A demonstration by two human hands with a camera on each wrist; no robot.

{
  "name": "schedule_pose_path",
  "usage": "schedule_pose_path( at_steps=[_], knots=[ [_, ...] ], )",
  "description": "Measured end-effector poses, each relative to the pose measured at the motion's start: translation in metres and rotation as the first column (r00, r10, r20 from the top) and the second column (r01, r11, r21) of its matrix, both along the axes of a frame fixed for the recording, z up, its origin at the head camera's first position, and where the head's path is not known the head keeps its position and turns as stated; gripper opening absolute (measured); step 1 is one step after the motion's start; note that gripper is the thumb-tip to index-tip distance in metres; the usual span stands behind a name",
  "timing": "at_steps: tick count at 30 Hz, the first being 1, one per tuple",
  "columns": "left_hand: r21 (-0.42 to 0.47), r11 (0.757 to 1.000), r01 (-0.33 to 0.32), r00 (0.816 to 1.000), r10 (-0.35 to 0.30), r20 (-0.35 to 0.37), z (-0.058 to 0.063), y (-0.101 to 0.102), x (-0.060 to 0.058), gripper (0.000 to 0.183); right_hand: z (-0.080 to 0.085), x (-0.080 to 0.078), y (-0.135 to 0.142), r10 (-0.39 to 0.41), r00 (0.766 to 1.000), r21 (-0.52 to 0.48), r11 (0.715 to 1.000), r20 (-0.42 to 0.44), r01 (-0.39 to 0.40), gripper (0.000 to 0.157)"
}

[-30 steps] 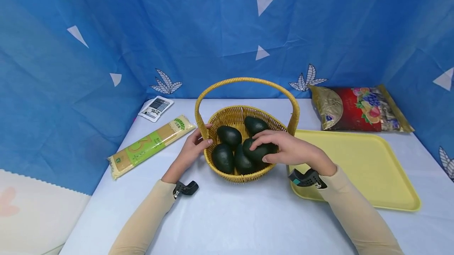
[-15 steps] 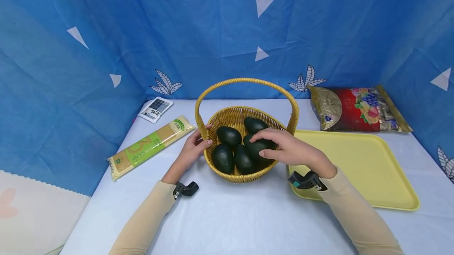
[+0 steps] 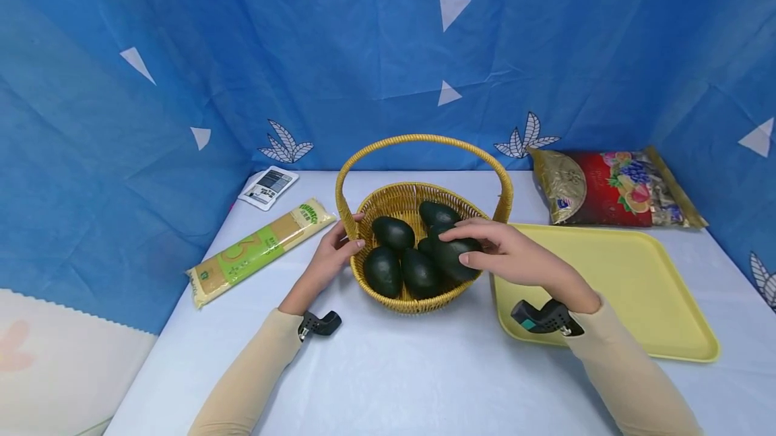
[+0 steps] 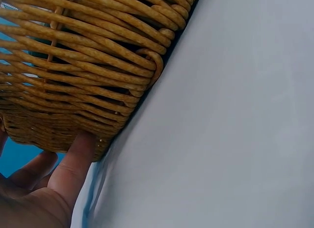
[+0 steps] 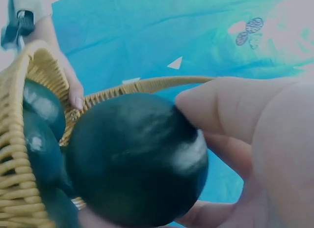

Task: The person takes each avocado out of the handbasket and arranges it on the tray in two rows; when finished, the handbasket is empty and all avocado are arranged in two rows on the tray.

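A yellow woven basket with a tall arched handle stands mid-table, several dark green avocados lying inside. At its left side, by the foot of the handle, my left hand holds the basket; in the left wrist view the thumb presses against the weave. My right hand grips one avocado between thumb and fingers over the basket's right rim. Up close, that avocado fills the middle of the right wrist view, raised beside the others. Its underside and some of the fingers are hidden.
A yellow tray lies right of the basket, partly under the right forearm. Behind it rests a red and gold bag with fruit pictures. On the left are a long pack of noodles and a small white packet.
My right hand has tightened on the avocado and drawn it up and to the right, toward the basket's rim. My left hand stays at the basket's left side.
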State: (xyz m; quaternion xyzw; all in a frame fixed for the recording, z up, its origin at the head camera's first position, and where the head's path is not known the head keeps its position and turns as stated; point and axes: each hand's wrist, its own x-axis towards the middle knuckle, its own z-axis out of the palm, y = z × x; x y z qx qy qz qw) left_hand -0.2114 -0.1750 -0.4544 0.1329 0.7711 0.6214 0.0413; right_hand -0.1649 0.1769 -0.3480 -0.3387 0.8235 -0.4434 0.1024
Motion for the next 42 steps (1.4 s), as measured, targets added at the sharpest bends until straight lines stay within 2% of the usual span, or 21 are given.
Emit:
schedule_pose_path(
  at_steps=[3,6,15,19,25,33,36,39,42],
  knots=[
    [0.002,1.000,0.007,1.000,-0.007,-0.001,0.000,0.001,0.001,0.055,0.000,0.007,0.009,0.017,0.997,-0.066,0.998,0.074,-0.012,0.042],
    [-0.002,1.000,0.010,1.000,-0.010,-0.002,0.000,0.001,0.002,0.056,-0.002,0.014,0.020,0.045,0.993,-0.120,0.992,0.111,-0.031,0.046],
    [0.000,1.000,0.000,1.000,0.000,-0.022,-0.001,-0.001,0.000,0.055,-0.010,0.025,0.053,0.124,0.982,-0.184,0.978,0.143,-0.096,0.051],
    [0.002,1.000,0.005,1.000,-0.005,-0.021,-0.001,-0.001,0.000,0.056,-0.013,0.028,0.066,0.130,0.979,-0.187,0.977,0.158,-0.100,0.053],
    [0.001,1.000,0.001,1.000,-0.001,-0.010,0.000,-0.001,0.001,0.056,-0.018,0.023,0.085,0.139,0.978,-0.191,0.976,0.154,-0.109,0.055],
    [0.002,1.000,-0.005,1.000,0.005,-0.010,0.000,-0.001,0.001,0.057,-0.022,0.012,0.098,0.079,0.988,-0.110,0.992,0.133,-0.064,0.050],
    [0.002,1.000,-0.005,1.000,0.005,-0.005,0.000,0.000,0.002,0.057,-0.025,0.008,0.103,0.031,0.992,-0.077,0.997,0.125,-0.021,0.049],
    [-0.002,1.000,-0.006,1.000,0.006,-0.004,-0.001,0.000,0.001,0.057,-0.030,0.003,0.107,-0.051,0.989,-0.037,0.998,0.136,0.057,0.048],
    [0.000,1.000,-0.004,1.000,0.004,-0.006,-0.002,0.000,0.000,0.057,-0.039,-0.002,0.107,-0.150,0.976,-0.003,0.988,0.157,0.153,0.050]
  ],
)
